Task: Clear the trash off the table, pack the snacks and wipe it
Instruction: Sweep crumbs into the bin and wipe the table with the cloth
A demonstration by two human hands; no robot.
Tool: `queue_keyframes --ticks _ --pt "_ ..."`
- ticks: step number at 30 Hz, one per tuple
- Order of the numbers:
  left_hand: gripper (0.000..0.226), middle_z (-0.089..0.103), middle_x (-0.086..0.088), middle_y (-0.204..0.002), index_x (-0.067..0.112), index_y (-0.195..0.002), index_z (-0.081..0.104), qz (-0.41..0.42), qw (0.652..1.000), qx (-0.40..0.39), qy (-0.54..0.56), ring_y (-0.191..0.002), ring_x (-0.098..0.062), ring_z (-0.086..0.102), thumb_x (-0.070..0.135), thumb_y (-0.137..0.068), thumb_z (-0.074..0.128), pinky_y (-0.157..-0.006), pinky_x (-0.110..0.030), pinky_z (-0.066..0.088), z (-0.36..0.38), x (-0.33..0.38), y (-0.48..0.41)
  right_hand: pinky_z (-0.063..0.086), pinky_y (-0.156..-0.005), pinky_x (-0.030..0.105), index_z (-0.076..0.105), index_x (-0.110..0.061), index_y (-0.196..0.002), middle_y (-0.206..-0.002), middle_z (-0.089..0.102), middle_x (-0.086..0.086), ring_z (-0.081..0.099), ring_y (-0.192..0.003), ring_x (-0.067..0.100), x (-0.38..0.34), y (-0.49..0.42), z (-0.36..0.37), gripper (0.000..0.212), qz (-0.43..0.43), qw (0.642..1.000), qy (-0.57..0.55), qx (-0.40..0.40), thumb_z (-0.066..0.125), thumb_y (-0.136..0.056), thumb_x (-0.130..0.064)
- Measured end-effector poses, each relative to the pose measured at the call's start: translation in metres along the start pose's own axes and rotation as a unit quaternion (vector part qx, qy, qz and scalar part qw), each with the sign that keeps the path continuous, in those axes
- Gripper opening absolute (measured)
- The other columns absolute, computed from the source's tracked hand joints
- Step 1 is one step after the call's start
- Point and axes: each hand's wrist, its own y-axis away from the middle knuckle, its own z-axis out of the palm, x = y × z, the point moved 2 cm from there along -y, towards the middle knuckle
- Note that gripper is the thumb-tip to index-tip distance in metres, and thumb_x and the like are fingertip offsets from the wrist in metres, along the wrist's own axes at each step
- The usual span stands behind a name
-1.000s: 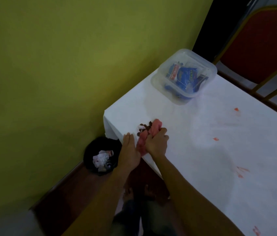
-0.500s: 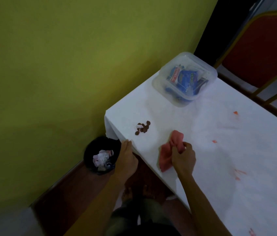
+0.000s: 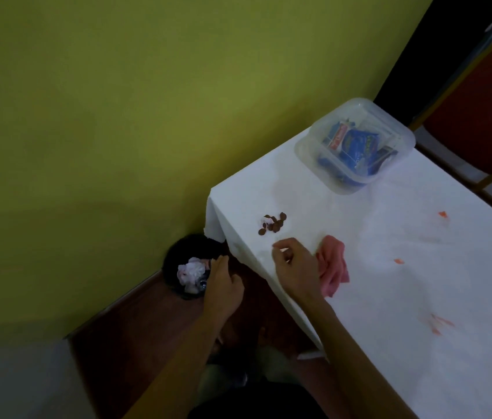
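Crumbs, a small heap of dark brown flat snack pieces [image 3: 273,223] with a scrap of white paper at its left edge, are seen lying on the white-clothed bench [image 3: 389,282] near its corner by the yellow-green wall [image 3: 148,101]. Just beside and nearer than the heap, the right hand [image 3: 294,266] is held over the bench edge with fingers curled loosely and thumb and forefinger bent toward each other; its grip is partly closed and nothing can be seen in it. A crumpled pink cloth [image 3: 334,266] is left lying on the bench just right of that hand, touching or almost touching the wrist; which of the two cannot be told. The left hand [image 3: 223,285] is held off the bench, below its edge, with fingers loosely spread and empty, its fingertips reaching over the rim of a round black waste bin [image 3: 184,255] that stands on the dark floor against the wall. Crumpled white and pinkish paper [image 3: 192,270] is seen inside the bin. At the far end of the bench a clear plastic box with a lid [image 3: 355,145] is set, and blue and red snack packets [image 3: 356,146] are held inside it. Several small orange-red stains [image 3: 399,261] are scattered over the cloth to the right. A red chair with a gold frame [image 3: 480,110] is placed behind the bench.
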Motion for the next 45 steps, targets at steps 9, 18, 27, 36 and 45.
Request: queue_keyframes --ticks 9,18,27,36,45 --pt "0.052 0.031 -0.013 -0.158 0.006 -0.15 0.032 -0.025 0.995 0.067 0.064 -0.149 -0.027 0.024 0.015 -0.101 0.045 -0.117 -0.037 0.027 -0.065 -0.031 -0.002 0.049 -0.081 0.023 0.066 -0.026 -0.093 -0.089 0.064 -0.01 0.061 -0.086 0.007 -0.063 0.024 0.107 0.014 -0.099 0.979 0.013 -0.179 0.057 -0.093 -0.016" --pt "0.035 0.059 -0.009 -0.126 0.014 -0.132 0.055 -0.091 0.986 0.087 0.109 -0.11 -0.025 0.058 0.013 -0.098 0.047 -0.079 -0.024 0.037 -0.1 -0.098 -0.013 0.041 -0.074 0.012 0.068 -0.024 -0.102 -0.104 0.067 -0.009 0.061 -0.1 0.008 -0.072 0.026 0.184 0.017 -0.072 0.958 0.062 -0.271 0.054 -0.095 -0.017" --pt "0.018 0.065 -0.019 -0.094 -0.003 -0.091 0.061 -0.166 0.971 0.024 0.169 -0.083 -0.027 0.062 0.003 -0.091 0.044 -0.07 -0.042 0.049 -0.07 -0.162 -0.077 0.045 -0.07 0.024 0.068 -0.006 -0.098 -0.096 0.068 0.007 0.063 -0.087 0.02 -0.04 -0.001 0.245 0.02 0.018 0.936 0.12 -0.331 0.052 -0.096 -0.017" --pt "0.028 0.057 -0.015 -0.13 0.013 -0.123 0.058 -0.263 0.95 0.007 0.168 -0.11 -0.031 0.054 0.009 -0.098 0.045 -0.083 -0.025 0.036 -0.034 -0.224 -0.155 0.041 -0.077 0.026 0.066 -0.008 -0.111 -0.11 0.066 0.011 0.062 -0.103 0.028 0.055 -0.072 0.329 0.02 0.158 0.941 0.148 -0.261 0.052 -0.097 -0.014" --pt "0.032 0.058 -0.013 -0.135 0.007 -0.129 0.058 -0.312 0.939 0.002 0.147 -0.122 -0.031 0.054 0.012 -0.098 0.051 -0.091 -0.027 0.04 0.062 -0.326 -0.228 0.044 -0.105 0.042 0.042 0.007 -0.14 -0.142 0.049 0.024 0.051 -0.128 0.04 0.213 -0.12 0.426 0.054 0.278 0.897 0.179 -0.294 0.051 -0.1 -0.028"
